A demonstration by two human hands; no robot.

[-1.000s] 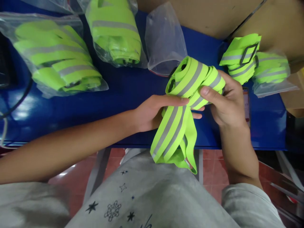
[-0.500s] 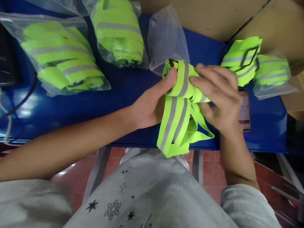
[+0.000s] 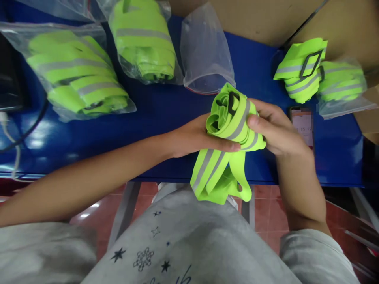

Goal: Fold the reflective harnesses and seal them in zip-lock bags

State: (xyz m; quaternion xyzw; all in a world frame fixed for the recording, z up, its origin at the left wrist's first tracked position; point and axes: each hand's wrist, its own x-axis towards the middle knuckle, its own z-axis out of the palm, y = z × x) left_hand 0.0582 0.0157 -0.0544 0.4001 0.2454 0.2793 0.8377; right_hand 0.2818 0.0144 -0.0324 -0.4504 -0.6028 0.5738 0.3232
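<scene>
Between my hands is a partly rolled reflective strap, neon yellow-green with grey stripes and a black buckle at the top of the roll. Its loose end hangs down in folds past the table's front edge. My left hand grips the roll from the left, thumb lying across its lower side and the other fingers hidden behind. On the right side, my right hand is closed on the roll with its thumb pressed on the front. Just beyond the roll lies a clear zip bag with nothing visible inside.
Bagged reflective straps lie at left, with another bagged roll beside them. At right on the blue table are an unbagged rolled strap, a bagged one and a phone. Cardboard stands behind; a cable runs at left.
The roll has tilted and moved slightly down and right. My left thumb went from its upper end to its lower side, and my right hand turned so its thumb is in front.
</scene>
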